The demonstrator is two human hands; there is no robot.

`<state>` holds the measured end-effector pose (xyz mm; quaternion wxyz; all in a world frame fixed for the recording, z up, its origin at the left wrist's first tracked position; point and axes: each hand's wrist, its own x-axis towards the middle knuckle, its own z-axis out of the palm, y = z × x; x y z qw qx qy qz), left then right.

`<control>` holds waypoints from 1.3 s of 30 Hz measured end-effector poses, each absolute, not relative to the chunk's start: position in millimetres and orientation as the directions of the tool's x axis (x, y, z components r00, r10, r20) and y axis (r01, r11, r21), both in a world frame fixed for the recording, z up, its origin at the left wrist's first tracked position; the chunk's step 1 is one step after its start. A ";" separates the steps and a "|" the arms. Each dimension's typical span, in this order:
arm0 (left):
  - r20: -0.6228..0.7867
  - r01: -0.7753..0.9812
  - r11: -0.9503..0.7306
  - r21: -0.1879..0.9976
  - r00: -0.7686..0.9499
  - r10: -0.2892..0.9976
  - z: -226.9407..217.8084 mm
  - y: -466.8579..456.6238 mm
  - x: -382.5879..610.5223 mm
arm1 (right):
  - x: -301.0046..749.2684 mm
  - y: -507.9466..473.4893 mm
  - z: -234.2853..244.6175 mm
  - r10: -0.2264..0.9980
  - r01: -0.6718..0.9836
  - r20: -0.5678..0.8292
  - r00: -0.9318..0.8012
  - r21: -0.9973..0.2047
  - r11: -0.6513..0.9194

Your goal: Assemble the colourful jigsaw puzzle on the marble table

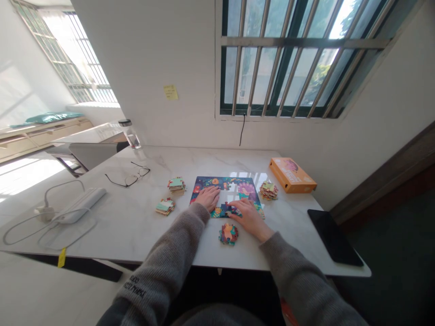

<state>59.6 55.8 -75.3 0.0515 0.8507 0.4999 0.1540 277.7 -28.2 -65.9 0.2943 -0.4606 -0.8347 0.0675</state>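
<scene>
A partly assembled jigsaw puzzle lies on the white table, colourful around its border with a pale gap in the middle. My left hand rests flat over its left side, fingers stretched out. At the puzzle's lower edge, my right hand has its thumb and index finger around a dark blue puzzle piece; the other fingers are partly hidden. Nearer to me is a small pile of brown and orange pieces. Two stacks of pieces, a taller one and a lower one, stand left of the puzzle.
Another stack of pieces stands right of the puzzle, near an orange box. A black tablet lies by the right edge. Farther left are eyeglasses, a power strip with cables and a clear bottle.
</scene>
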 end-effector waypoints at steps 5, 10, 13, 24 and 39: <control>0.201 0.845 -0.472 0.253 0.431 0.880 -75.8 54.2 60.2 | 281.9 -12.9 -59.5 0.800 0.749 0.438 -0.410 -0.339 0.570; 0.195 0.845 -0.472 0.253 0.433 0.880 -73.7 53.3 60.4 | 287.5 11.7 -47.6 0.786 0.786 0.410 -0.462 -0.220 0.578; 0.186 0.847 -0.466 0.257 0.430 0.884 -72.4 52.7 60.2 | 286.6 27.4 -47.8 0.793 0.819 0.416 -0.445 -0.170 0.548; 0.210 0.834 -0.478 0.276 0.433 0.877 -70.6 49.9 60.9 | 274.4 52.3 -66.0 0.788 0.812 0.380 -0.485 -0.139 0.567; 0.212 0.835 -0.479 0.272 0.434 0.876 -72.4 50.8 60.6 | 268.2 51.9 -73.7 0.778 0.786 0.377 -0.503 -0.175 0.593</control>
